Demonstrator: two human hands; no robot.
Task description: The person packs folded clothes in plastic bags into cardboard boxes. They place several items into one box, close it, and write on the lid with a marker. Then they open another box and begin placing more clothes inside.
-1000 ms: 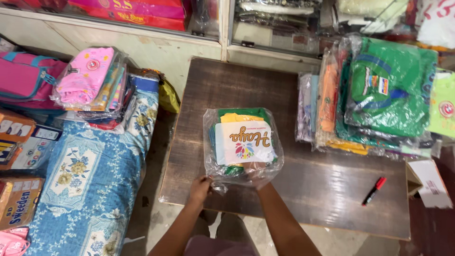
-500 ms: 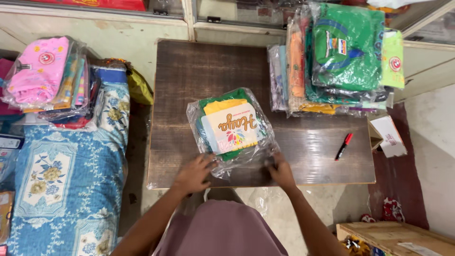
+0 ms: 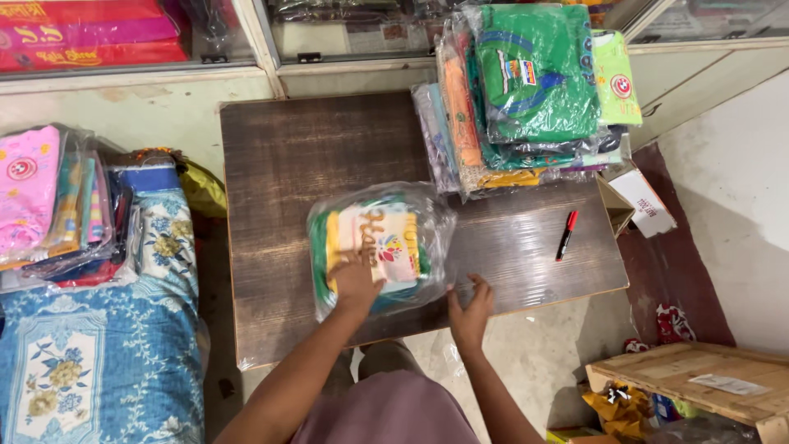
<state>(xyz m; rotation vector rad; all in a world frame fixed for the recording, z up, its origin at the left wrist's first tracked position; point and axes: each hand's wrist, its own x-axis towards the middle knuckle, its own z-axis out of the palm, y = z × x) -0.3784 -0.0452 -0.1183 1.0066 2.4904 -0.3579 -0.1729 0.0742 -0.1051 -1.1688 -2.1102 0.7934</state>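
Two bare hands work over a dark wooden counter (image 3: 288,156), seen from a head camera looking straight down. Half a second ago we saw both hands at the near edge of the clear plastic packet (image 3: 378,247) of folded green and yellow clothing. Now the left hand (image 3: 355,281) lies flat on top of the packet, palm down and fingers spread, pressing rather than grasping. The right hand (image 3: 470,306) has come off it and rests open on the counter just beside the packet's near right corner, holding nothing. We judge the packet is being flattened and settled in place.

The packet lies in the middle of the counter, under the left hand and just left of the right. Behind it a stack of bagged garments (image 3: 534,90) stands at the far right, and a red marker (image 3: 567,234) lies well apart to the right.
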